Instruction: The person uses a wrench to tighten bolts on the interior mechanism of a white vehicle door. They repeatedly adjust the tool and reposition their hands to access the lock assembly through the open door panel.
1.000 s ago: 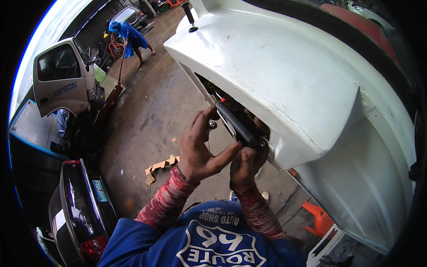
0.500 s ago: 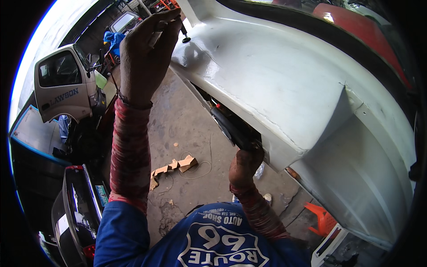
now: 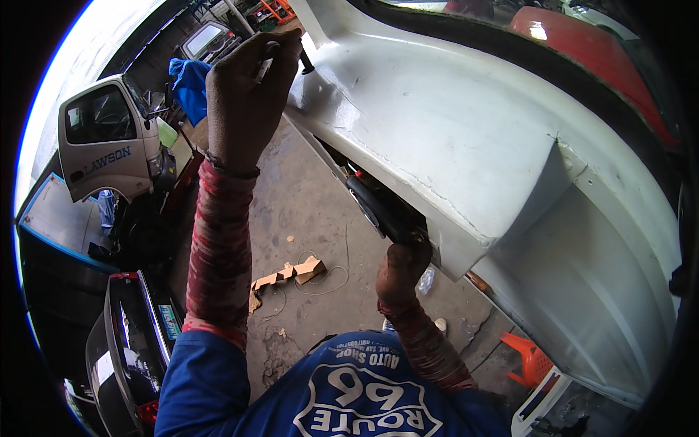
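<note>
Concrete floor (image 3: 320, 218) lies below the white panel (image 3: 437, 131); I'd support the black handle (image 3: 382, 207) evenly at the panel's opening, without twisting. My right hand (image 3: 400, 273), low, has fingers closed on its lower end; my left hand (image 3: 244, 102), raised, curls beside the black peg (image 3: 306, 64), pinch unclear.

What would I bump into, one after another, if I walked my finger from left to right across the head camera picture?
Pale truck cab → the person's left hand → the person's right hand → orange plastic seat.
</note>
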`<act>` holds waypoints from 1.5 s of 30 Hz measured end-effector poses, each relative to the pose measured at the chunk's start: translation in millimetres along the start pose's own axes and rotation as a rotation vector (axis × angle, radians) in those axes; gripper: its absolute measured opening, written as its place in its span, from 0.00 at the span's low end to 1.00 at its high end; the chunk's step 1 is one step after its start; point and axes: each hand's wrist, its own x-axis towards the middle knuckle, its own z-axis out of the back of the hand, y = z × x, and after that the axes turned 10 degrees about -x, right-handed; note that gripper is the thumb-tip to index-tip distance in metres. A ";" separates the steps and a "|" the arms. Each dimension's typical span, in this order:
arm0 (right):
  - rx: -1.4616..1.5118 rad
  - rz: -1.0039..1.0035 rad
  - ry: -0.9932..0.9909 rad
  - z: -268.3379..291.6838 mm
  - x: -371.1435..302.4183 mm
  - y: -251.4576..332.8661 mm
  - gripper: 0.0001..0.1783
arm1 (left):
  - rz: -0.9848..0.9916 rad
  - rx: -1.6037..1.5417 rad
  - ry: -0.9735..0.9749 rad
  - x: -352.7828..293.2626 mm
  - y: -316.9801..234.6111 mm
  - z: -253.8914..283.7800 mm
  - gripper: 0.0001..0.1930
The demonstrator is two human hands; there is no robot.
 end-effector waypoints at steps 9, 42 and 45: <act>0.527 -0.256 0.012 -3.7 6.2 5.9 0.27 | 0.210 0.083 0.046 10.8 2.5 6.1 0.12; 0.012 -0.073 0.056 -1.2 -14.7 -10.5 0.24 | -0.042 -0.095 0.062 10.7 13.0 13.8 0.04; -0.052 -0.095 0.083 -1.2 -11.4 -4.7 0.23 | -0.111 -0.052 0.096 12.1 17.5 14.6 0.04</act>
